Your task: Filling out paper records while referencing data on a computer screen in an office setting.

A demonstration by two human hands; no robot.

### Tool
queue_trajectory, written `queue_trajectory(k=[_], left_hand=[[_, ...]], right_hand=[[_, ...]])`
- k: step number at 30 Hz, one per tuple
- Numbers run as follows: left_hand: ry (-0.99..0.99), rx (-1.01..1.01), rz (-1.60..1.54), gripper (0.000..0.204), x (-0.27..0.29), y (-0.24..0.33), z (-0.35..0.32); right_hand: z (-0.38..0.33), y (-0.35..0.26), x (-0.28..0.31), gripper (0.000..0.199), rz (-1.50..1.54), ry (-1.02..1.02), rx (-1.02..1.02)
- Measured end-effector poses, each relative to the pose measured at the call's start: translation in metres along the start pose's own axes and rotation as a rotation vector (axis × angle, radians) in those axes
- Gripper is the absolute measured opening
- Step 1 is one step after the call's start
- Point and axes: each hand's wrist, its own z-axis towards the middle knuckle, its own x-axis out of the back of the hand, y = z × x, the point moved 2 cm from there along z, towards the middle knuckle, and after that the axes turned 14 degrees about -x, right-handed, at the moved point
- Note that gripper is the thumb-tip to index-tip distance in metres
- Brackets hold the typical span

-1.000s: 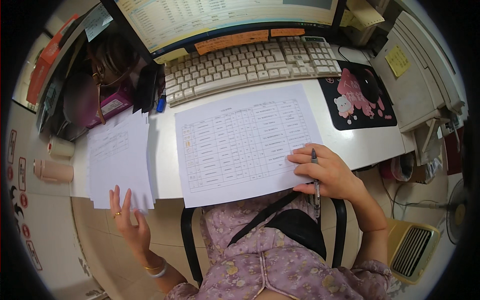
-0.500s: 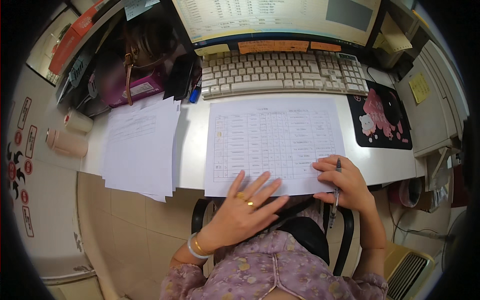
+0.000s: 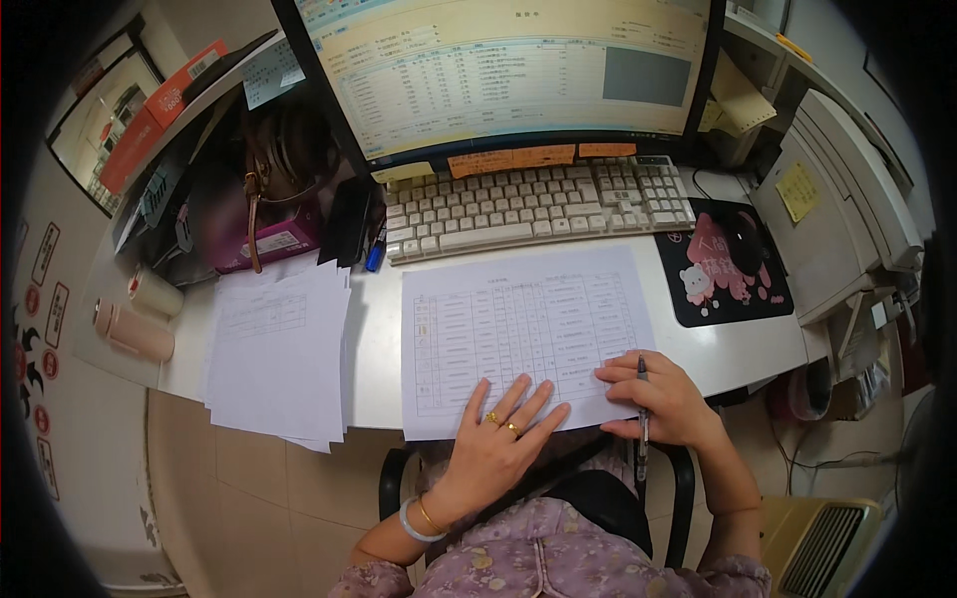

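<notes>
A printed sheet with a table of rows lies on the white desk in front of me. My left hand, with two gold rings, rests fingers spread and flat over the sheet's near edge, holding nothing. My right hand touches the sheet's near right corner. A pen with a clear barrel is held between its fingers, pointing roughly toward and away from me; the fingers are loosely curled.
Beyond the sheet stand a white keyboard and a monitor. A mouse pad with a black mouse lies to the right. Stacked papers, a blue-capped marker, a purple box and a pink bottle are left.
The view has tipped upward, showing more of the monitor. My left hand's fingers, blurred before, are now still on the sheet. My right hand keeps the pen at the same corner.
</notes>
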Motion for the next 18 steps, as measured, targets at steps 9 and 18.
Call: queue_trajectory(k=[9,18], left_hand=[[0.181,0.002,0.047,0.045,-0.0086,-0.0032,0.0019],[0.193,0.013,0.052,0.045,-0.0097,-0.0042,0.0025]], right_hand=[[-0.0016,0.0007,0.0014,0.042,0.032,0.026,-0.028],[-0.0048,0.0028,-0.0004,0.04,0.071,0.072,-0.063]])
